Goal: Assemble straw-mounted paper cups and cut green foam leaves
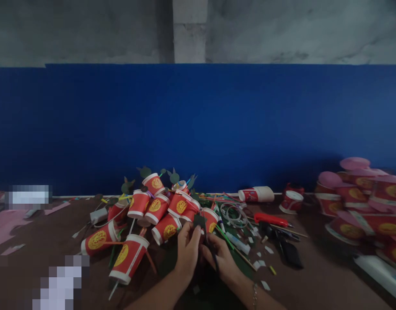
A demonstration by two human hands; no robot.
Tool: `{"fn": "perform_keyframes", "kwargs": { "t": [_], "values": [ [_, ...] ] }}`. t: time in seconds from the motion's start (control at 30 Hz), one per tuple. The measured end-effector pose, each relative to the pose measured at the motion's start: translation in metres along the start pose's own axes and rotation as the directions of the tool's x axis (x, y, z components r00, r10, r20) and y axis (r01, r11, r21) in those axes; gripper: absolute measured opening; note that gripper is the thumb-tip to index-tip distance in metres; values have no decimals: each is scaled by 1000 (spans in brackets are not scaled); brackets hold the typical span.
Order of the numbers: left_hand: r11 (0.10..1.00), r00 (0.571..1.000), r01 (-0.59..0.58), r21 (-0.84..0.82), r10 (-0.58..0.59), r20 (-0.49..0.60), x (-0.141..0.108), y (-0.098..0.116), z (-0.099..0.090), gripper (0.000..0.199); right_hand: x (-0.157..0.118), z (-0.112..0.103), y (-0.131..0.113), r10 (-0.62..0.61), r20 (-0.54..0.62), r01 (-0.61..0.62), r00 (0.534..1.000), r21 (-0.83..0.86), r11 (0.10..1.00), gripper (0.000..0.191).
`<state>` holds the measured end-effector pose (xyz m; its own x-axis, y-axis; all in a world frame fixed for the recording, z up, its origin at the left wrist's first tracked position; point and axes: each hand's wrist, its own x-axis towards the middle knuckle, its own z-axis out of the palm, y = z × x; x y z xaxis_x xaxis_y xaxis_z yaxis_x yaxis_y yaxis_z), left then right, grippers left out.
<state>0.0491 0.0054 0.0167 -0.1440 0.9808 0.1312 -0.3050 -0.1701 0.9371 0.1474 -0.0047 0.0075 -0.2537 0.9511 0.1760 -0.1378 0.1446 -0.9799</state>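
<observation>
Close together in the lower middle of the head view, both my hands work at a small piece of dark green paper [199, 220]. My left hand [187, 252] pinches this paper between thumb and fingers. Dark-handled scissors [215, 259] sit in my right hand [224, 259], its fingers closed round the handles and the blades up against the paper. Just beyond my hands leans a red paper cup [210, 220] with a yellow emblem. More such cups, with straws and green paper cut-outs, are heaped to the left, one red cup [128, 260] lying nearest.
Right of my hands lie a coil of clear tubing [234, 214], a red-handled tool [271, 219], straws and white scraps. Red cups with pink paper discs [354, 163] are stacked at far right. Pink paper sheets [7, 224] lie at left. A blue panel [198, 120] stands behind the table.
</observation>
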Motion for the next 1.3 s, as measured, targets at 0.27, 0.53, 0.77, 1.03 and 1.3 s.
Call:
{"fn": "perform_keyframes", "kwargs": {
  "t": [0.27, 0.53, 0.77, 1.03, 1.3],
  "values": [
    [1000, 999, -5, -28, 7, 46, 1, -3, -3, 23, 0, -2, 6, -31, 7, 31, 999, 13, 999, 27],
    [1000, 998, 3, -12, -2, 61, 1, -1, -2, 26, -1, -1, 5, -26, -42, 25, 999, -31, 999, 29],
    [997, 996, 41, -72, -35, 79, 1, -2, -2, 23, 0, -2, 3, -23, -29, 23, 999, 5, 1000, 29],
    [995, 992, 40, -93, -29, 119, 2, -2, -3, 22, 0, -2, 1, -43, -39, 42, 998, -16, 999, 27],
    [993, 991, 43, -107, -28, 134, 2, -2, -3, 21, 0, -2, 1, -52, -34, 52, 998, -4, 999, 27]
  ]
}}
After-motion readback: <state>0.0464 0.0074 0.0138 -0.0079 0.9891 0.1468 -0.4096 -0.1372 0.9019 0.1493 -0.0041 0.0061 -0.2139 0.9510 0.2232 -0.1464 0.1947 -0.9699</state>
